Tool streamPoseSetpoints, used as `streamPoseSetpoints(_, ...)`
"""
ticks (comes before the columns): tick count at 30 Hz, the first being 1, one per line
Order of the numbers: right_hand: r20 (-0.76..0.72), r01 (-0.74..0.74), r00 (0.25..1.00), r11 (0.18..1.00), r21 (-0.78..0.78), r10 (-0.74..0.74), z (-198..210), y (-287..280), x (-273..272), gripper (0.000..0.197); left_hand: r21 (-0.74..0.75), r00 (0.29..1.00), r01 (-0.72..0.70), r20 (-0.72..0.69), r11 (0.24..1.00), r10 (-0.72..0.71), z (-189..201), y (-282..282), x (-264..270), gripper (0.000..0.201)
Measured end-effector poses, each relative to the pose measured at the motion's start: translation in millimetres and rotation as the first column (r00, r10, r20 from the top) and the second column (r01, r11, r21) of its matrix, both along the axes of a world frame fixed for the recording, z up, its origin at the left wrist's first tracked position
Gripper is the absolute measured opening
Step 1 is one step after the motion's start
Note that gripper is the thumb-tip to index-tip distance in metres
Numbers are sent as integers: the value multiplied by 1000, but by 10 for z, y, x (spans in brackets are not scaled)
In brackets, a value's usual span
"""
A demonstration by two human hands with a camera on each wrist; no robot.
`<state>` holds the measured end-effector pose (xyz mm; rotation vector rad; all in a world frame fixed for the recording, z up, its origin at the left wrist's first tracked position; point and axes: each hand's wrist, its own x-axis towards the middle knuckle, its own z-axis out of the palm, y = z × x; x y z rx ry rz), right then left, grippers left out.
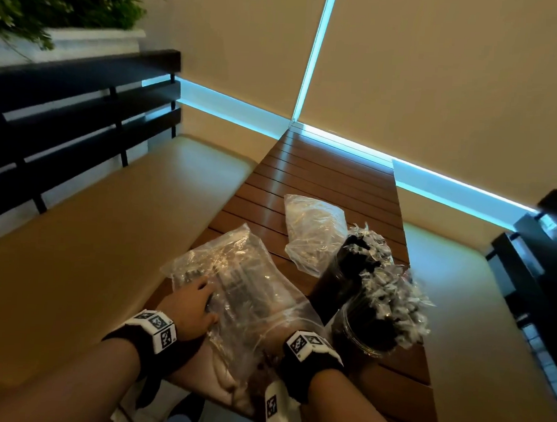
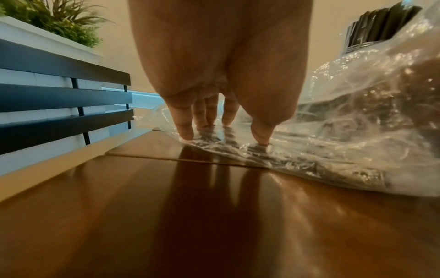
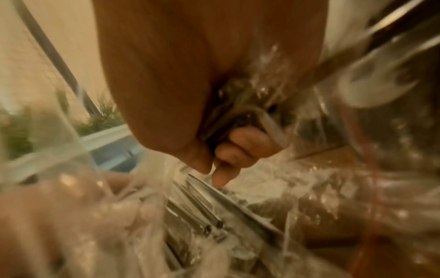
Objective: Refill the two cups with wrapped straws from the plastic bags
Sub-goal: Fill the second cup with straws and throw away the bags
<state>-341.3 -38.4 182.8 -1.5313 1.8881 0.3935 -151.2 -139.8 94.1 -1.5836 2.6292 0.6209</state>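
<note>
Two cups, a far one and a near one, stand at the table's right, each bristling with wrapped straws. A clear plastic bag of straws lies in front of me, and a second bag lies farther back. My left hand presses straight fingers on the near bag's left edge. My right hand is inside that bag, its fingers curled round a bunch of wrapped straws. More straws lie loose below it. In the head view plastic hides that hand.
The wooden slatted table runs away from me between two cushioned benches, one left and one right. Black slatted backrests and a white planter with a plant stand at the left. Blinds close off the far side.
</note>
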Motion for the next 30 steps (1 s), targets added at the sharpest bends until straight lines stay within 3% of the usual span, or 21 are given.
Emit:
streamPoseSetpoints(3,9,-3,1000,998,-56,4,105,-2,-51,40,11,999,-31,31,999,30,5,-4,-8,66)
streamPoseSetpoints(6,-6,30,999,975,-222,-32,355,99,-156,39,44,995,-41,92,998,37,79,-37,-81,67)
streamPoseSetpoints(13,-193,-70,981,973,-220,27,1304,642,-448,23,-55,971,-51,229,997,63,118,-8,-210,96)
streamPoseSetpoints(15,-254,-106,966,962,-251,40,1631,829,-510,19,-53,968,-82,233,995,92,139,60,-211,91)
streamPoseSetpoints(18,-279,-130,960,930,-343,31,2019,1062,-605,18,-126,979,-25,196,992,50,330,150,-249,75)
streamPoseSetpoints(20,-226,-106,974,886,-451,2,2131,1125,-678,16,-281,990,54,141,958,-14,530,138,-334,80)
streamPoseSetpoints(22,-175,-87,984,798,-596,-24,2114,1103,-706,18,-320,983,89,-123,943,-135,932,223,-486,66)
streamPoseSetpoints(23,-153,-70,987,739,-670,-45,2053,1075,-696,21,-223,928,83,-338,971,-157,1222,316,-576,52)
streamPoseSetpoints(24,-120,-42,990,673,-739,-70,1966,1048,-660,25,-42,799,97,-593,994,-104,1533,425,-673,42)
streamPoseSetpoints(25,-78,-10,993,610,-792,-85,1853,1012,-620,27,184,626,222,-780,957,5,1826,549,-778,44)
streamPoseSetpoints(26,-32,24,996,561,-827,-88,1724,976,-567,28,340,455,397,-879,852,139,2044,631,-871,51)
streamPoseSetpoints(28,96,122,992,480,-869,-78,1449,884,-466,31,393,223,625,-918,674,329,2428,798,-1013,55)
streamPoseSetpoints(30,255,266,964,378,-886,-80,1251,780,-377,35,420,95,595,-883,685,459,2650,941,-1194,28)
